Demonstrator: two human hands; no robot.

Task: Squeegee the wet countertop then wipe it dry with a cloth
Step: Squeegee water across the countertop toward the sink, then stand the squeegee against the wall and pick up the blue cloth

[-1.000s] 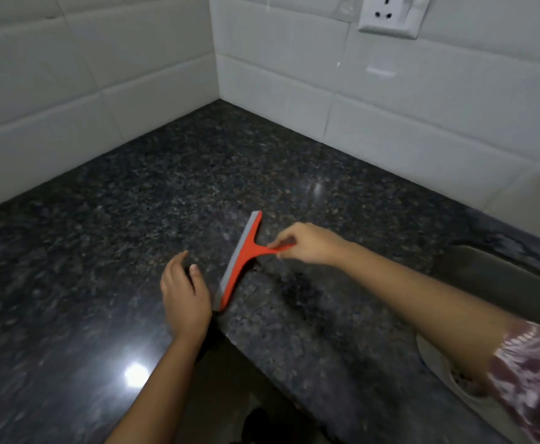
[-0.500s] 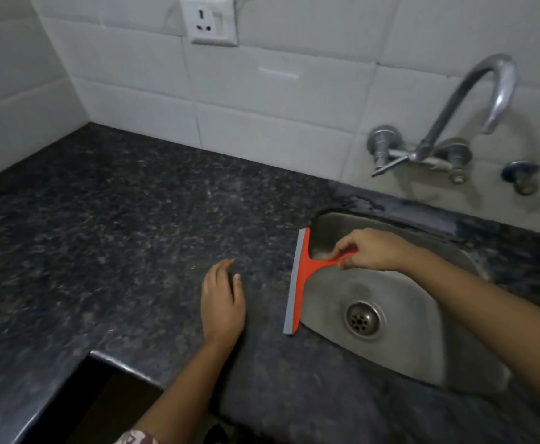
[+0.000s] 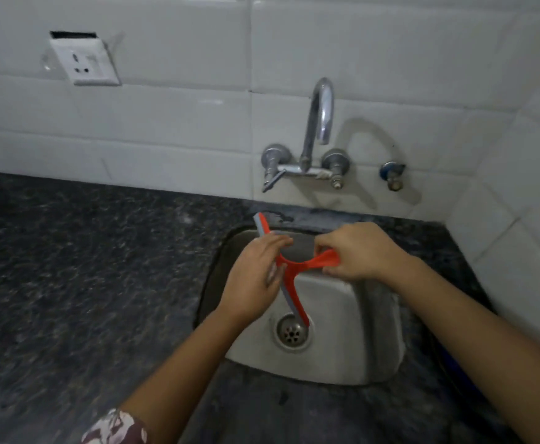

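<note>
Orange squeegee (image 3: 291, 277) over steel sink (image 3: 342, 357)

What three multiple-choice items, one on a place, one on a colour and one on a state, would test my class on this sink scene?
1. Where is the squeegee held?
A. Flat on the countertop
B. Over the sink
C. Against the wall socket

2. What colour is the squeegee's handle?
A. Orange-red
B. Blue
C. Yellow

3. What is the state of the tap?
A. Running hard
B. Dripping into a bucket
C. No water visible from its spout

Answers:
1 B: the blade hangs above the basin, its lower end near the drain.
2 A: the handle in the right hand is orange-red.
3 C: nothing shows below the spout; the left hand touches the blade.
</note>
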